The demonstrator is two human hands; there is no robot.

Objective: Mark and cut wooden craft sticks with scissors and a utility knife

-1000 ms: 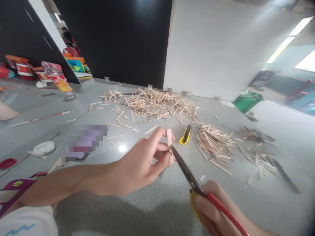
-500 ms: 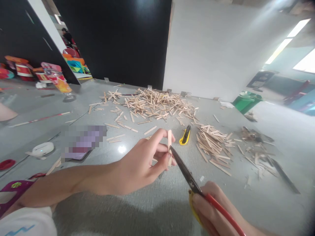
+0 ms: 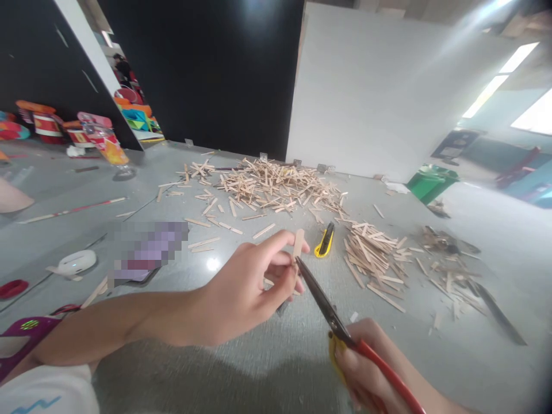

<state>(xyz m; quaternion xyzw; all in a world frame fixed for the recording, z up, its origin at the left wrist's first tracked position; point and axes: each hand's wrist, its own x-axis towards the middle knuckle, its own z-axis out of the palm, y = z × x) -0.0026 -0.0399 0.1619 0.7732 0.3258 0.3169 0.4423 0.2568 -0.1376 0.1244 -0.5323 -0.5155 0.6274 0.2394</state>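
A wooden craft stick (image 3: 298,242) stands nearly upright between the thumb and fingers of my left hand (image 3: 254,287), its rounded end pointing up. My right hand (image 3: 371,356) is closed round the handles of a pair of scissors (image 3: 321,299) with one red and one yellow grip. The dark blades point up and left, and their tips meet the craft stick just above my left thumb. My fingers hide the lower part of the stick. Just beyond my hands lies a yellow and black utility knife (image 3: 324,240).
A large heap of craft sticks (image 3: 280,184) lies by the upright boards, with a smaller pile (image 3: 373,253) to the right. A phone (image 3: 150,253), a white earbud case (image 3: 77,263) and a bottle (image 3: 107,146) are on the left. A metal blade (image 3: 498,313) lies far right.
The upper part of the craft stick has tilted slightly to the right. The scissor blades have come closer together on it, and the right hand has shifted slightly left.
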